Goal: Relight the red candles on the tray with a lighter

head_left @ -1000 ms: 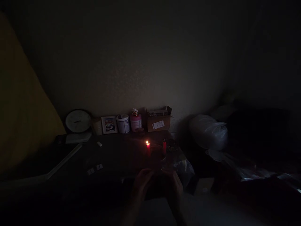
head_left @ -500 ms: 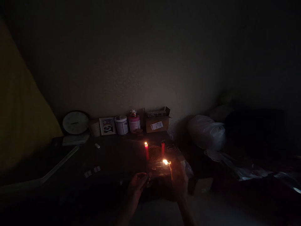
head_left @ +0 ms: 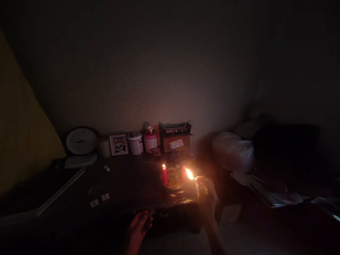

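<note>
Dark rm, table [head_left: 127,184] w/ a plate [head_left: 174,188]. My L hand [head_left: 138,225] is half-curled (too dim, I can't tell if gripping); my R hand [head_left: 205,189], near 2 red candles [head_left: 164,176] at the plate, pinches a lit match [head_left: 191,176].

1. Looks like a dim room in a home.
2. Has a dark table [head_left: 143,173] lined along its back edge with a framed panda picture [head_left: 119,145], a white canister [head_left: 135,143] and a small figurine [head_left: 149,129].
3. Carries an open cardboard box [head_left: 176,142] toward the back right corner.
4. Includes a lit red candle [head_left: 164,176] nearer the right edge, a plastic bag [head_left: 233,151] beyond it.
</note>
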{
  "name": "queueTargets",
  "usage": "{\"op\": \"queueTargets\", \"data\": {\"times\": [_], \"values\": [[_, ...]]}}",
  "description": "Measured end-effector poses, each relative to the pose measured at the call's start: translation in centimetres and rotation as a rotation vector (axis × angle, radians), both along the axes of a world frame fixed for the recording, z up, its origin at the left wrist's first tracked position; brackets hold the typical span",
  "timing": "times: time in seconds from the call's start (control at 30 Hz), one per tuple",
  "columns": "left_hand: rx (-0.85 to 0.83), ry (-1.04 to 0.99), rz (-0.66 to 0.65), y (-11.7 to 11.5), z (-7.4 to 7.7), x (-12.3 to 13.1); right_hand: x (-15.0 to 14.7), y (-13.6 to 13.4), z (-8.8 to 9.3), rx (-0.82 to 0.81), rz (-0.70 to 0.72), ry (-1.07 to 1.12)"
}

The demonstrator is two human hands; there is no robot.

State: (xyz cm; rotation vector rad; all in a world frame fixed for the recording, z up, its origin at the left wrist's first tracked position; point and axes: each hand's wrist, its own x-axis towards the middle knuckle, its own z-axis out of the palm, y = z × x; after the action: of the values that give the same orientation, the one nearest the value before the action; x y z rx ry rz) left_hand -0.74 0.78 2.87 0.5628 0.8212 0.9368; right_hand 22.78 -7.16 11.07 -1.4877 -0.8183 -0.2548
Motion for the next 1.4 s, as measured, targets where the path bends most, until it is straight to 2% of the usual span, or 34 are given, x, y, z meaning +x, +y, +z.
{"op": "queueTargets", "data": {"times": [0.27, 0.47, 0.67, 0.83, 1.13, 1.27, 1.4], "values": [[0.001, 0.021, -0.033, 2.1, -3.6, -0.3, 1.3, 1.4, -0.4, 0.064, 0.071, -0.006], [0.015, 0.061, -0.068, 3.3, -4.5, -1.1, 1.8, 2.1, 0.2, 0.067, 0.078, -0.039], [0.131, 0.051, -0.047, 2.2, -5.8, -0.5, 1.3, 2.8, 2.0, 0.030, 0.052, -0.005], [0.171, 0.048, -0.041, 2.2, -6.3, -0.6, 1.1, 3.4, 2.7, 0.035, 0.067, 0.018], [0.066, 0.153, -0.022, 4.1, -6.4, -0.8, 1.6, 4.4, 3.0, 0.009, 0.117, 0.044], [0.049, 0.175, 0.016, 3.7, -6.3, -1.3, 2.0, 5.1, 2.7, 0.001, 0.161, 0.144], [0.092, 0.164, 0.046, 3.1, -7.0, -2.2, 2.1, 5.5, 2.4, 0.019, 0.200, 0.196]]}}
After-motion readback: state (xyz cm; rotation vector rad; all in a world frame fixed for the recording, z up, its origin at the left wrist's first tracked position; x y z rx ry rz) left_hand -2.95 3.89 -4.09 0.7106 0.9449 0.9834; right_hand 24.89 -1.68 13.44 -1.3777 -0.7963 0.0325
